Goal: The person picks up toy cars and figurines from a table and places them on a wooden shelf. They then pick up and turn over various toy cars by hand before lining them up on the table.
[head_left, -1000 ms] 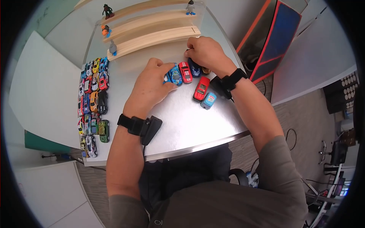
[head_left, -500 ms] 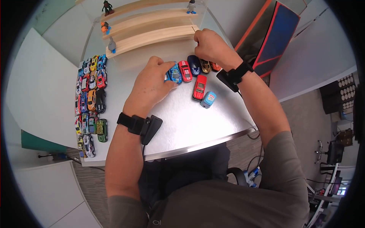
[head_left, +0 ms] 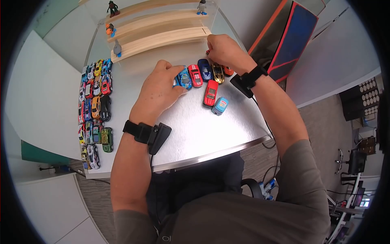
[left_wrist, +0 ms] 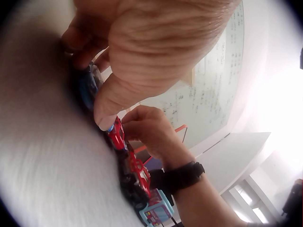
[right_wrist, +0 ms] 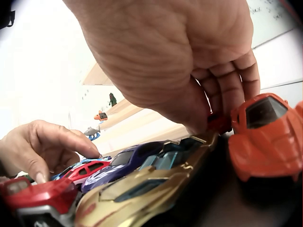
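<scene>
Nr R hand point(head_left: 226, 51): gold car point(head_left: 218, 74) & orange car point(right_wrist: 265, 139).

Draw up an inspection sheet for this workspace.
Surface: shiny tabletop, no spill seen.
Job's things: rows of toy cars at left; looser cars at right.
Clutter: nothing seen.
Hands: left hand grips a blue car; right hand pinches a red item, mostly hidden.
Cables: one from the left wrist device, crossing the front edge.
Surroundings: wooden tiers bearing figures; red-edged board beyond the table.

Cars point(head_left: 195, 75) lie before the shelves point(head_left: 162, 44) (figures point(head_left: 117, 48) atop).
</scene>
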### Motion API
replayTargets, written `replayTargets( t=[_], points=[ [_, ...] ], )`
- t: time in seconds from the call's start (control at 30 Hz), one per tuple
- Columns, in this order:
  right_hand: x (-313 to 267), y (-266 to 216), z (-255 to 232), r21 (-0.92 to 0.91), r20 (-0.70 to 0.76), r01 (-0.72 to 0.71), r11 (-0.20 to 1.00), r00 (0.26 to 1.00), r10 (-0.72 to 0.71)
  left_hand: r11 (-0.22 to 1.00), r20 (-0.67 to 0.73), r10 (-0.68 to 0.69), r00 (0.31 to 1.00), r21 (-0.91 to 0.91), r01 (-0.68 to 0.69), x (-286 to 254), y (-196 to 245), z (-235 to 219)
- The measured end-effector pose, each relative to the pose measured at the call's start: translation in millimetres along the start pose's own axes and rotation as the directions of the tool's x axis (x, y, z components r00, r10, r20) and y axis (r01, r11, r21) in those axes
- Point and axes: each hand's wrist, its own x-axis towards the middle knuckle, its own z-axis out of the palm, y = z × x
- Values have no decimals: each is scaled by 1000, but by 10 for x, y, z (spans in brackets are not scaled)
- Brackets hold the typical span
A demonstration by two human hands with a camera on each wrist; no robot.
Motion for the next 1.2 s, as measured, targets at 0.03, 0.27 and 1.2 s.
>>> replayTargets(
  t=[0.03, 0.27, 1.2],
  points=[
    [-2, 9, 5, 5, -4, -4, 1000, 1000, 4, 1000, -1, -1, 1000, 1, 1, -2, 5, -5],
    [-86, 73, 93, 74, -94, 34, 997, 995, -27, 1000, -11, 22, 1000, -9, -22, -6, 9, -19],
    [-617, 476, 216, 743, -20, -208, 636, 943, 331, 998, -59, 20, 998, -59, -23, -36, -92, -23]
  ],
)
